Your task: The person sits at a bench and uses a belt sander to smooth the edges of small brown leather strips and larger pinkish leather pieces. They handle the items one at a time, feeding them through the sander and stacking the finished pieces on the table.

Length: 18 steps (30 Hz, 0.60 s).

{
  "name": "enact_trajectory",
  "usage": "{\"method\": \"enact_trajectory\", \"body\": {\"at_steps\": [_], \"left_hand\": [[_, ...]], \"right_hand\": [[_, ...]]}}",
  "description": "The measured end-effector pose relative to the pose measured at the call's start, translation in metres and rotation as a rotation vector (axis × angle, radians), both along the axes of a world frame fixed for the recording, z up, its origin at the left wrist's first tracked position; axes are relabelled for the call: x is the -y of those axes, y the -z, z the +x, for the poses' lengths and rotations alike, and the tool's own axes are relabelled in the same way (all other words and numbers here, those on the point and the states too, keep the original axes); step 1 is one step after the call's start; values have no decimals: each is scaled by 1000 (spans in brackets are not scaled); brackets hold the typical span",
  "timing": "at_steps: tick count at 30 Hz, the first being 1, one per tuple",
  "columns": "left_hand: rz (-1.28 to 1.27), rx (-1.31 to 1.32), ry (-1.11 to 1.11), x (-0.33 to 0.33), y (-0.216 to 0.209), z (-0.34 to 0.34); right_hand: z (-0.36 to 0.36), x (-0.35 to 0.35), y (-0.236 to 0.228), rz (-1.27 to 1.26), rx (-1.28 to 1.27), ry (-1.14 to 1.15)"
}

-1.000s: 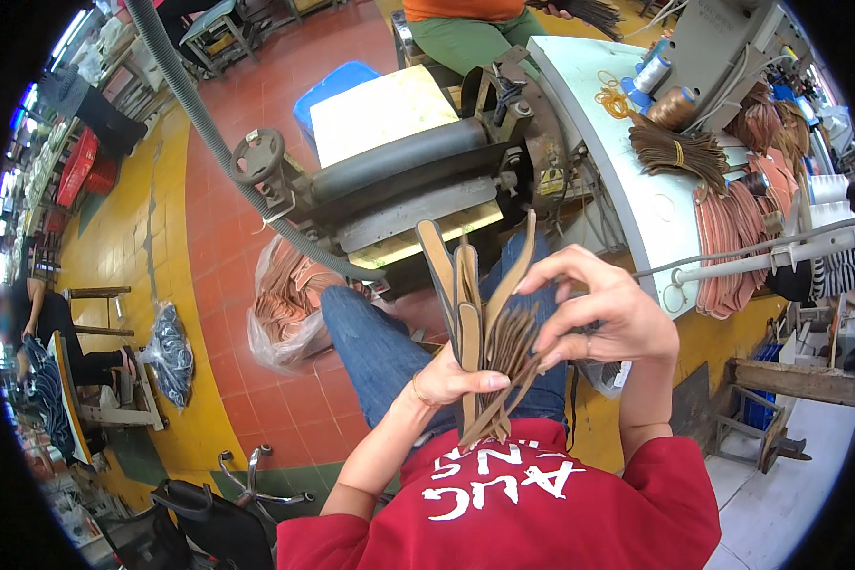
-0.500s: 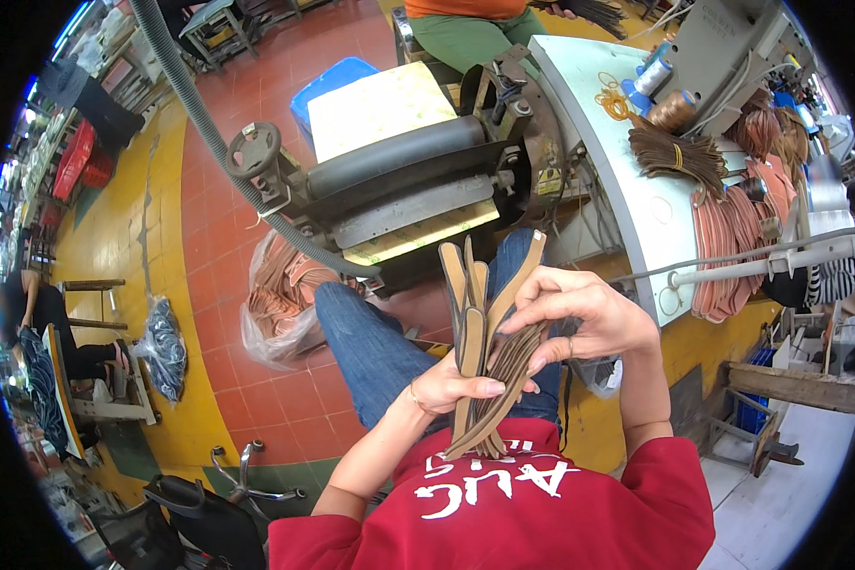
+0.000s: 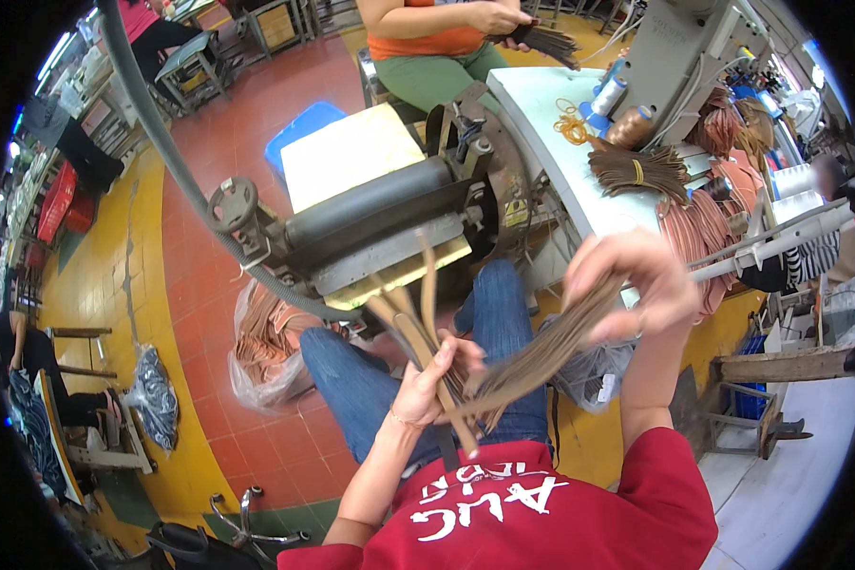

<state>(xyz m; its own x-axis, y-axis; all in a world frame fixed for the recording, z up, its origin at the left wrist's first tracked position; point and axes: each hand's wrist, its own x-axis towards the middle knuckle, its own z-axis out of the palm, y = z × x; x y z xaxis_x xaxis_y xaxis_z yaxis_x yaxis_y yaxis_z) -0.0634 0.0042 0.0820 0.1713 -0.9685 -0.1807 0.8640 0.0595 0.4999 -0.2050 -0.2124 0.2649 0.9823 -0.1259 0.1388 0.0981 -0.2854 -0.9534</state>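
Right hand (image 3: 642, 283) has swung outward, right of the roller machine (image 3: 370, 205), curled around brown strips (image 3: 562, 340); left hand (image 3: 426, 385), before the machine, clasps tan strips (image 3: 416, 336), apparently parting the two

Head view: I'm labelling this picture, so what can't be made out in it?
All in the head view:
- Right hand: fingertips motion-blurred.
- Brown strips: count lost to overlap and blur.
- Left hand: palm covered by the strips.
- Co-worker in orange: head cut off by top edge.
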Motion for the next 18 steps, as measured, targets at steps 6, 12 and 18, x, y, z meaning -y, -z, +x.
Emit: {"method": "enact_trajectory", "body": {"at_steps": [6,12,18], "left_hand": [[100,41,-189,-14,19,21],[213,117,-216,-34,32,28],[317,200,-226,-33,31,25]], "right_hand": [[1,121,-34,-185,-160,270],[39,245,6,-103,-514,438],[70,323,50,86,-798,603]]}}
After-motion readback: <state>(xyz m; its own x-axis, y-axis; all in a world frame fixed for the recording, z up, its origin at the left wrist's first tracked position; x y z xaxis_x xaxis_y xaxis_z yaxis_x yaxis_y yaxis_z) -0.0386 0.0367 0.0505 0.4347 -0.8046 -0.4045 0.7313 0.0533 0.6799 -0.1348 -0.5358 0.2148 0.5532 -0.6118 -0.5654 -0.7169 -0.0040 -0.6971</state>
